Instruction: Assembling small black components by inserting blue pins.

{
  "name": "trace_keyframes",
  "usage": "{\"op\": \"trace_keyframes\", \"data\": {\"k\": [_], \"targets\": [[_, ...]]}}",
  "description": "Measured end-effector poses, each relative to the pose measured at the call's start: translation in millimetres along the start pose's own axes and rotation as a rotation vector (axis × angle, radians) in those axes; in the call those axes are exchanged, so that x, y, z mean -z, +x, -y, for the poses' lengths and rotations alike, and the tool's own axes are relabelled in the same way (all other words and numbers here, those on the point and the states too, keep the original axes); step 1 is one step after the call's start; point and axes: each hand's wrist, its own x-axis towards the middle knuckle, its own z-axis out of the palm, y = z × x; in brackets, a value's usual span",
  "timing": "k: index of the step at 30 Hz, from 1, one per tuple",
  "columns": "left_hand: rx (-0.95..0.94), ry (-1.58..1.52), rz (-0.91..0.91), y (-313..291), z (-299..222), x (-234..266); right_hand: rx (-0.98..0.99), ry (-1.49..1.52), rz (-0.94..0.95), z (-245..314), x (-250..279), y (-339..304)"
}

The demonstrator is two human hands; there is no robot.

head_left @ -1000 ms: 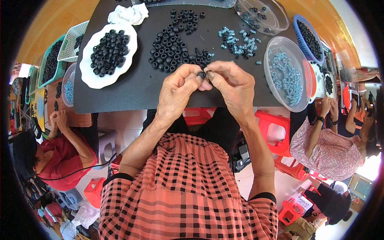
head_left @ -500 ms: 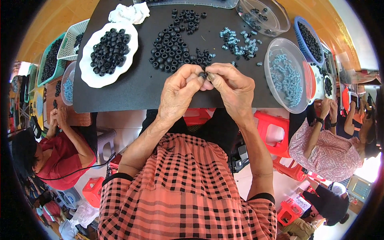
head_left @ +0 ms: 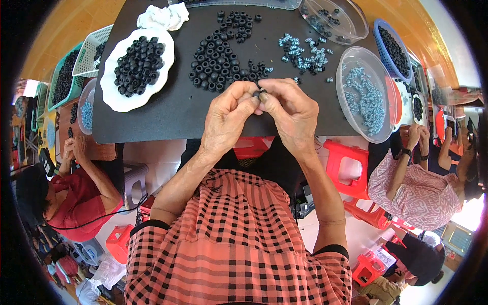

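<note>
Left hand point(head_left: 226, 114) and right hand point(head_left: 292, 114) meet fingertip to fingertip, pinching a small black ring point(head_left: 256, 93) (apparently rubber) above the counter point(head_left: 173, 109), near the loose black rings point(head_left: 218, 63).

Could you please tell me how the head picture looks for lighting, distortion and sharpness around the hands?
Head view: even daylight, no hard shadows on the black mat; fisheye bends the mat's edges and darkens the corners; left hand and right hand are sharp, though the small black ring pinched between them is too small to see in detail.

Assembly wkshop: parts trays point(head_left: 363, 91), co-workers point(head_left: 412, 183), stools point(head_left: 351, 168).
</note>
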Motion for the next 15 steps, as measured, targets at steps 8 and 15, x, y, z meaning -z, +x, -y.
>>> {"op": "trace_keyframes", "data": {"k": [8,15], "targets": [[0.160,-0.346,0.059,0,-2,-1,0.169,-0.175,0.004,-2,6,2],[0.204,-0.325,0.105,1,-1,4,0.137,-0.044,0.048,-2,15,1]]}}
